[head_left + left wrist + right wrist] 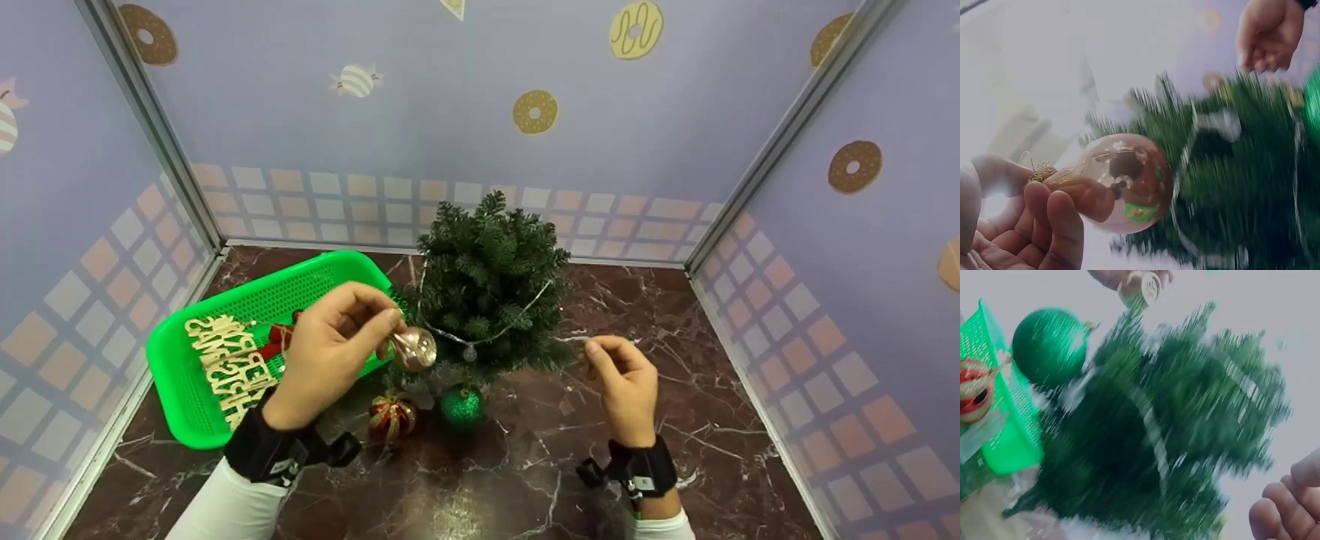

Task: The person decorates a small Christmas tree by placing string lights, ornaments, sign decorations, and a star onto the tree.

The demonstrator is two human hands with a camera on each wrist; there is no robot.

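Observation:
My left hand (330, 352) pinches a shiny rose-gold Christmas bauble (416, 349) by the gold thread at its top, beside the left of a small green Christmas tree (491, 277). In the left wrist view the bauble (1129, 185) hangs out past the fingertips, overlapping the branches. My right hand (622, 382) is off the tree's right side, its fingers loosely bent with nothing visible in them. A thin light string (517, 321) with clear bulbs wraps the tree. A green glitter bauble (462, 406) and a red and gold striped bauble (392, 415) show at its front.
A green plastic basket (169, 382) stands left of the tree, partly behind my left forearm. Gold cut-out letter signs (225, 360) and a red bow (277, 341) lie in it. Patterned walls (450, 97) enclose the dark marbled tabletop (525, 480) at the back and sides.

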